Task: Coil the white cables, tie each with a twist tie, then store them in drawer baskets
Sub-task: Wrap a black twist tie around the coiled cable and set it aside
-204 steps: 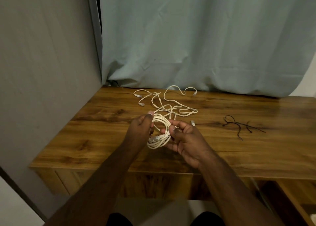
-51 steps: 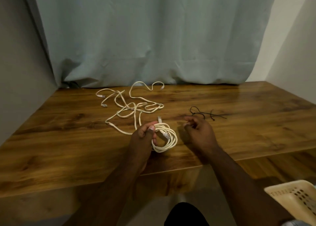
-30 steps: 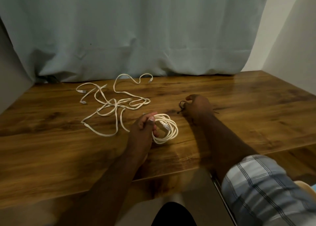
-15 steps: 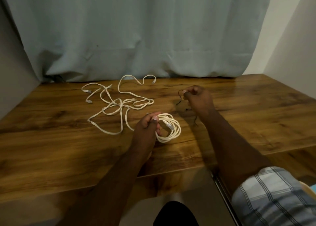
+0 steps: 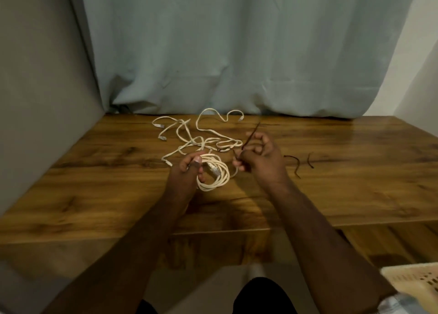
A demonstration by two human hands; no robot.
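Wooden table (image 5: 331,183), glossy grain, set against a pale blue-grey curtain (image 5: 237,52) with a grey wall (image 5: 42,76) at the left. Loose white cables (image 5: 201,133): a tangled heap at the back centre of the table, plug ends showing at its left and top right. Coil (image 5: 214,175): white cable wound into a small ring, lying on the table nearer the front edge, just in front of the heap. Left hand (image 5: 187,171): fingers and thumb curled round the coil's left side, gripping it. Right hand (image 5: 262,157): raised just right of the coil, fingers curled and pinching a dark twist tie (image 5: 251,134) whose upper end sticks up past the fingers; the hand covers the tie's middle. Spare ties (image 5: 297,164): two dark pieces on the table to the right of the right hand, apart from it. Basket (image 5: 417,278): cream, perforated, only a corner visible at the lower right, below table level. Against the frame half a second ago: the right hand has drawn back from the far side of the table toward the coil with the tie, and the left hand keeps its grip on the coil in the same spot.
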